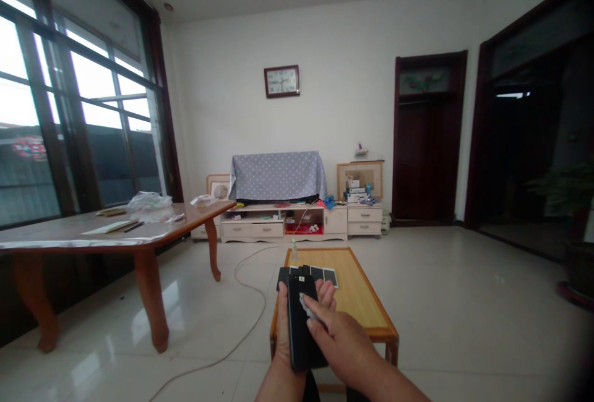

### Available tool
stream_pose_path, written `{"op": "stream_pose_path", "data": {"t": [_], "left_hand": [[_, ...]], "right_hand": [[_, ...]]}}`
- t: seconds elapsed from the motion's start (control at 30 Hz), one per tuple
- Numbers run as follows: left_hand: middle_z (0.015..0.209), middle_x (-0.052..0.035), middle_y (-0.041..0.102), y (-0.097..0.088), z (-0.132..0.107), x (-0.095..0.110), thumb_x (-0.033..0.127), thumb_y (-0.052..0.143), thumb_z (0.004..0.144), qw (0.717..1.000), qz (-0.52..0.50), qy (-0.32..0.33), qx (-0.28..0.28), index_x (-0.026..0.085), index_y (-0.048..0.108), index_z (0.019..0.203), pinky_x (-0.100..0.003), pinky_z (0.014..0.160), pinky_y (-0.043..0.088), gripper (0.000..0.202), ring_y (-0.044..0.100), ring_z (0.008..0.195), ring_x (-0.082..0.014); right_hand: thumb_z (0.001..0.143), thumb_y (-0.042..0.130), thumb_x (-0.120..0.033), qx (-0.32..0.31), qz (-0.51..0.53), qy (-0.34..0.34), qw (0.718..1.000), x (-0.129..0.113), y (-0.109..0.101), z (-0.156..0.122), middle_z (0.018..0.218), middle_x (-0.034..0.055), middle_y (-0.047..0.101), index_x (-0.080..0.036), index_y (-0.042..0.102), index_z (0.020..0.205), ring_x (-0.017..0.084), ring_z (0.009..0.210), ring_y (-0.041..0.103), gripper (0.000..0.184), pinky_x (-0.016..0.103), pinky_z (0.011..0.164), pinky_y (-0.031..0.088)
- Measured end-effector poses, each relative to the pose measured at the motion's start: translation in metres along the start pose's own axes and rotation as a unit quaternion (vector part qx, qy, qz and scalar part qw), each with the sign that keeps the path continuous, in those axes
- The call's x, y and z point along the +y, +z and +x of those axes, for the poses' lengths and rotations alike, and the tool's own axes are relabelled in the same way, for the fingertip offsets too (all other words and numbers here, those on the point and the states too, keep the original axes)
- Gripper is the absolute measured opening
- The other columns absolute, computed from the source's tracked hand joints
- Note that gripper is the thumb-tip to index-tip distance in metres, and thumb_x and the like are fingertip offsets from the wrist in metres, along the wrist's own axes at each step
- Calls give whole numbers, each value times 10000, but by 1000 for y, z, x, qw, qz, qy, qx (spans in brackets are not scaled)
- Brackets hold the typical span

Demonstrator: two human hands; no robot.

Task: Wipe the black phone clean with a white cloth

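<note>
Where the phone (299,335) lay: in the left hand (282,328), seen against the low table's (359,294) left edge, long axis pointing away from the person.
Left grip: closed around the phone, thumb along its left side, fingertips showing past the right.
Right hand (348,341): reached in from the right, a fingertip touching a whitish patch (301,298) on the phone's upper face; whether it gripped that, one could not tell.
In the way: the right hand hid the phone's lower right side.
Beyond: dark slabs (330,277) by the table's left edge, a bottle (294,250) near its far left corner.
</note>
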State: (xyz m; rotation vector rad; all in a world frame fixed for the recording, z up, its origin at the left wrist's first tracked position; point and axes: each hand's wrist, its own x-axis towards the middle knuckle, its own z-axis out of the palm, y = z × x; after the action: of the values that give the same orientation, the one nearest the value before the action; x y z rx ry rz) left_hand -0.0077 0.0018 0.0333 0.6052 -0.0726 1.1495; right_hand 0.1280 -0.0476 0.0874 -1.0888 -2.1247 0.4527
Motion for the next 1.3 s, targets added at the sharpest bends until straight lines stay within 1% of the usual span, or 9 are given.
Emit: {"op": "stream_pose_path", "data": {"t": [0.13, 0.33, 0.5, 0.67, 0.87, 1.03, 1.13, 1.2, 1.3], "left_hand": [[1470, -227, 530, 3, -6, 4, 802, 315, 898, 1000, 7, 16, 17, 63, 538, 1393, -528, 1258, 192, 918, 360, 1473, -332], [1462, -233, 535, 7, -3, -4, 820, 350, 875, 999, -5, -16, 34, 60, 557, 1366, -562, 1254, 189, 928, 376, 1465, -349], [1481, -232, 515, 10, 4, -12, 803, 308, 900, 998, -14, -2, 54, 35, 490, 1409, -473, 1261, 196, 939, 356, 1481, -302], [1501, -225, 494, 3, 17, -13, 801, 299, 903, 999, -25, -15, 42, 15, 485, 1410, -390, 1273, 173, 954, 293, 1513, -257], [1510, -199, 494, -20, 35, -3, 809, 321, 889, 999, -26, 1, 38, 61, 505, 1416, -482, 1268, 193, 934, 277, 1518, -292], [1469, -231, 530, -19, 39, -3, 808, 313, 891, 998, -20, -17, 54, 26, 528, 1401, -431, 1268, 213, 957, 299, 1510, -288], [1503, -222, 494, -13, 30, -2, 797, 283, 908, 999, -13, -11, 43, 10, 480, 1433, -388, 1277, 168, 966, 282, 1516, -264], [1525, -222, 464, -9, 22, -1, 802, 293, 903, 998, -22, 0, 50, 8, 439, 1459, -401, 1271, 184, 980, 282, 1514, -276], [1522, -231, 465, -2, 13, -5, 805, 341, 888, 996, -36, 7, 80, 12, 420, 1470, -440, 1241, 277, 986, 331, 1489, -312]], "right_hand": [[988, 500, -330, -21, -4, -26, 999, -5, 3, -2, 1277, 69, 704, -345, 551, 1437, 246, 1127, 696, 452, 331, 910, 522], [1011, 453, -343, -5, -48, 10, 999, 6, -7, -2, 1297, 92, 690, -323, 541, 1448, 257, 1104, 705, 446, 348, 881, 533], [1005, 477, -324, -30, -40, -25, 998, 12, -13, -11, 1260, 68, 713, -341, 555, 1434, 245, 1095, 708, 436, 331, 894, 525], [1012, 456, -311, 7, -63, 11, 998, 31, -18, 5, 1232, 61, 728, -352, 584, 1406, 235, 1054, 725, 416, 310, 842, 534], [1018, 425, -277, -45, -78, -29, 996, 41, -10, 17, 1137, 54, 765, -397, 513, 1454, 229, 939, 756, 461, 273, 737, 531], [1011, 426, -271, 3, -140, -4, 990, 45, -11, 41, 1222, 71, 732, -389, 564, 1416, 247, 966, 746, 444, 309, 771, 535], [1006, 436, -269, -1, -128, -20, 992, 38, -10, 33, 1311, 69, 686, -384, 561, 1420, 239, 988, 736, 448, 305, 807, 526], [1011, 434, -289, -32, -117, -39, 992, 26, -8, 16, 1260, 62, 714, -395, 538, 1436, 237, 955, 742, 450, 293, 781, 520], [1027, 406, -332, -78, -136, -34, 987, 7, -11, 0, 1141, 63, 758, -418, 523, 1438, 260, 927, 747, 436, 296, 730, 514]]}}
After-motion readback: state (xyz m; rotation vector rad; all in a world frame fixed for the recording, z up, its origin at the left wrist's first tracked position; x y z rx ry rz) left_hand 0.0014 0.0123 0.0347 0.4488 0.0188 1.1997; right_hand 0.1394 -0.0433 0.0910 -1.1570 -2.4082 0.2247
